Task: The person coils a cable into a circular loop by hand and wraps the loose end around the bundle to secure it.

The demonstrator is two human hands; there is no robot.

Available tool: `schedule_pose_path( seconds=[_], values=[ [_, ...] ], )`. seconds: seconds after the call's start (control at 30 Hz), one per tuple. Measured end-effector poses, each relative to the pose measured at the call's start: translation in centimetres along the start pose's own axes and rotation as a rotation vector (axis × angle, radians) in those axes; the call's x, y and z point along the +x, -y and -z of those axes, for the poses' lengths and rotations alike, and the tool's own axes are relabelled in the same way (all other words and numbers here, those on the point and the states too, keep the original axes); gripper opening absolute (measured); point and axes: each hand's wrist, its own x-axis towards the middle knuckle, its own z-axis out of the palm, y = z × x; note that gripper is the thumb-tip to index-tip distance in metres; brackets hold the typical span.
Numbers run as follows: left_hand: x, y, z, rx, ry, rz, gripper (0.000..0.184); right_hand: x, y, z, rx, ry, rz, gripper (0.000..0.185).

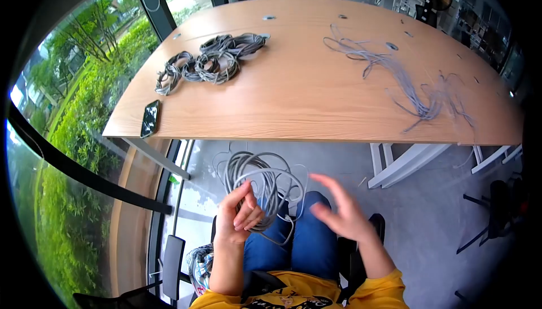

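Observation:
My left hand (239,214) is closed round one side of a grey cable coil (265,187), held up above my lap in front of the table's near edge. Several loops of the coil hang loosely, and one lighter strand crosses its top. To the right of the coil is my right hand (341,207), thumb and fingers apart, with nothing in it. A narrow gap seems to lie between its fingertips and the outer loops.
Bundled grey cables (217,60) lie at the left of the wooden table (293,100), with a phone (150,118) nearer its edge. Loose, tangled cables (406,80) spread over the right side. White table legs (403,165) stand below. A window (73,83) borders the left.

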Motion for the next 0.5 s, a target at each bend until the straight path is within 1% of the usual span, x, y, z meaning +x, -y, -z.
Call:
schedule_pose_path(
  seconds=[0.03, 0.07, 0.1, 0.13, 0.2, 0.23, 0.27, 0.3, 0.33, 0.37, 0.4, 0.43, 0.47, 0.5],
  values=[
    [-0.6, 0.3, -0.7, 0.010, 0.008, 0.008, 0.038, -0.1, 1.1, -1.3, 0.066, 0.012, 0.108, 0.041],
    [-1.5, 0.4, -1.3, 0.026, 0.008, 0.017, 0.038, -0.1, 2.2, -2.5, 0.081, 0.012, 0.152, 0.028],
    [-2.2, 0.4, -1.7, 0.036, 0.047, 0.009, 0.038, -0.6, 2.0, -2.8, 0.045, 0.005, 0.167, 0.022],
    [-3.1, 0.0, -2.2, 0.049, 0.074, -0.007, 0.038, -1.0, 2.0, -2.9, 0.006, -0.002, 0.185, 0.021],
    [-5.5, -1.5, -2.5, -0.116, 0.144, 0.043, 0.038, -2.0, 4.4, -1.3, 0.437, -0.111, -0.249, 0.028],
    [-6.2, -2.0, -1.7, -0.044, 0.397, 0.074, 0.038, -1.8, 5.8, -0.3, 0.278, -0.232, -0.063, 0.030],
    [-7.3, -2.1, -1.4, -0.041, 0.528, 0.151, 0.045, -2.3, 7.4, 1.0, 0.196, -0.225, -0.038, 0.027],
    [-8.2, -1.6, -2.0, -0.079, 0.645, 0.200, 0.048, -2.6, 9.0, 1.8, -0.016, -0.283, 0.178, 0.022],
    [-9.1, -1.1, -2.8, -0.112, 0.765, 0.251, 0.051, -3.1, 11.0, 2.0, -0.022, -0.297, 0.196, 0.022],
    [-10.1, -0.5, -3.2, -0.122, 0.921, 0.260, 0.054, -4.0, 13.2, 1.7, -0.101, -0.333, 0.366, 0.021],
    [-11.1, 0.0, -3.8, -0.115, 0.933, 0.262, 0.054, -4.8, 14.6, 1.5, -0.187, -0.362, 0.535, 0.019],
    [-12.1, 0.3, -4.6, -0.131, 1.029, 0.225, 0.049, -5.8, 15.4, 1.4, -0.328, -0.327, 0.650, 0.015],
    [-13.3, 0.2, -5.2, -0.139, 1.123, 0.189, 0.043, -7.3, 16.1, 0.9, -0.332, -0.336, 0.669, 0.015],
    [-14.4, 0.0, -5.3, -0.073, 1.038, 0.121, 0.042, -9.0, 16.8, 0.3, -0.216, -0.245, 0.573, 0.022]
  ],
)
